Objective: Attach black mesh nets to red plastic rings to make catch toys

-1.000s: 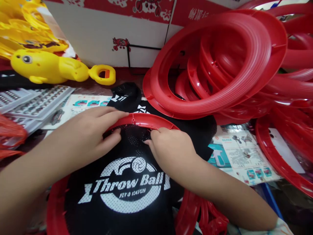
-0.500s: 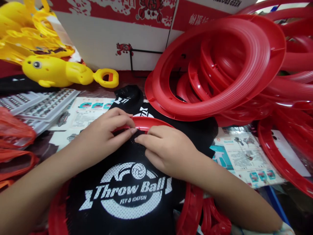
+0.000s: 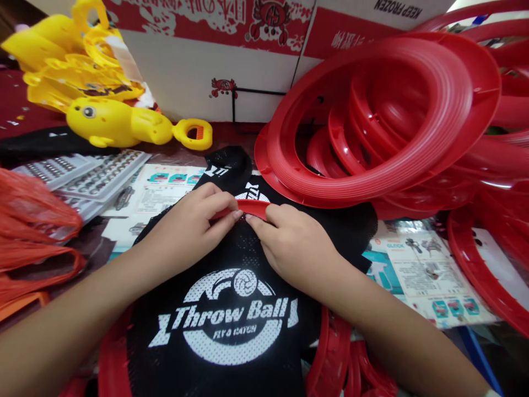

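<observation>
A black mesh fabric disc (image 3: pixel 219 253) with a white "Throw Ball" print lies over a red plastic ring (image 3: pixel 256 208), whose far edge shows between my hands. My left hand (image 3: pixel 198 220) pinches the cloth's far edge against that ring, thumb and fingertips pressed together. Close beside it, my right hand (image 3: pixel 293 242) grips the same edge, thumb laid toward the left thumb. The ring's sides show below the cloth at left and right; the rest of it is covered. More black printed cloth (image 3: pixel 347 229) lies just beyond my hands.
Several red rings (image 3: pixel 372 121) are piled at the right and back. A yellow plastic duck-like toy (image 3: pixel 111 122) lies at the left, near clear trays (image 3: pixel 103 182) of small round metal parts. An orange plastic bag (image 3: pixel 37 220) is at the far left. A white-and-red carton (image 3: pixel 185 77) stands behind.
The whole view has shifted, so things sit farther right. My right hand has moved up onto the ring's edge, its thumb now alongside the left thumb at the cloth's edge.
</observation>
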`<state>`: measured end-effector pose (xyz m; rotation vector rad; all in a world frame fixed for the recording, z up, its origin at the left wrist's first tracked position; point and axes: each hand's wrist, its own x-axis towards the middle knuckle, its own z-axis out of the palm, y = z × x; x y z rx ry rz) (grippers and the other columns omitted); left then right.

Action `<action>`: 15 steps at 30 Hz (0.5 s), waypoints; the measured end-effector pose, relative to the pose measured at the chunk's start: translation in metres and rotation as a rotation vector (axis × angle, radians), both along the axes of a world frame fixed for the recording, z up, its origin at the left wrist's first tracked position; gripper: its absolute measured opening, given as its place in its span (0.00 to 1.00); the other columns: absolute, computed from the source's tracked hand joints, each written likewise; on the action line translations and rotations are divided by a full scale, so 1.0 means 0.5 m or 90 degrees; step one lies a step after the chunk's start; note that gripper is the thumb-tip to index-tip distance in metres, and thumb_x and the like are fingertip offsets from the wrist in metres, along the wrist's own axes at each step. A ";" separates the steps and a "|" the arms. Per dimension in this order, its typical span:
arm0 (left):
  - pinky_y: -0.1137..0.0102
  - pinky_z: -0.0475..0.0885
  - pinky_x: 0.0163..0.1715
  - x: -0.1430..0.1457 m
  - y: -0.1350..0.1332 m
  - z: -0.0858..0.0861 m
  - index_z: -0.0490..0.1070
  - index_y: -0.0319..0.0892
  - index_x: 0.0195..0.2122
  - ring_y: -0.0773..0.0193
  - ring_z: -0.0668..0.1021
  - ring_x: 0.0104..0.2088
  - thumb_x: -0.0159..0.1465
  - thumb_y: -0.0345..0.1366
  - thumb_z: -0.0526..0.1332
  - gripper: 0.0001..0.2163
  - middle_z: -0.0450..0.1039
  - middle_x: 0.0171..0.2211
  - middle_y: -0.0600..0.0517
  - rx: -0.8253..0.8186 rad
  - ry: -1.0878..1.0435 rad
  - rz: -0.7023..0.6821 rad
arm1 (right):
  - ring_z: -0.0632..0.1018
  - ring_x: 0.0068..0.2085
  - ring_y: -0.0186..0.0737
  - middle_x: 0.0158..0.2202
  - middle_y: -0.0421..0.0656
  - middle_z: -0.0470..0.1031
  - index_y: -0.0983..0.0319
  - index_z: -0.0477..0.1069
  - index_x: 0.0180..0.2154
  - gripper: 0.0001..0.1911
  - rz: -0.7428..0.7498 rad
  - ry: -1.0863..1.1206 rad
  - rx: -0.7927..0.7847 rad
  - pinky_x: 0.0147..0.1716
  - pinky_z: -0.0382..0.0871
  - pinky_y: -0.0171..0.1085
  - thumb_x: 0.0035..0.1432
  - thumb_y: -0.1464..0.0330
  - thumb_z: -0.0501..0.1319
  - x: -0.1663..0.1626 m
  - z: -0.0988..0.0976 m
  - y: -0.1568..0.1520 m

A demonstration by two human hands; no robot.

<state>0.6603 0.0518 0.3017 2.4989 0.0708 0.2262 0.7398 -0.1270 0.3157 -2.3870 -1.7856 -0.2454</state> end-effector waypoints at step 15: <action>0.61 0.69 0.41 -0.004 0.004 -0.006 0.71 0.41 0.38 0.59 0.72 0.39 0.64 0.38 0.55 0.09 0.68 0.38 0.49 -0.009 0.009 -0.004 | 0.69 0.34 0.41 0.33 0.46 0.72 0.65 0.75 0.44 0.13 0.000 0.097 -0.029 0.30 0.58 0.38 0.62 0.74 0.54 0.004 0.022 -0.003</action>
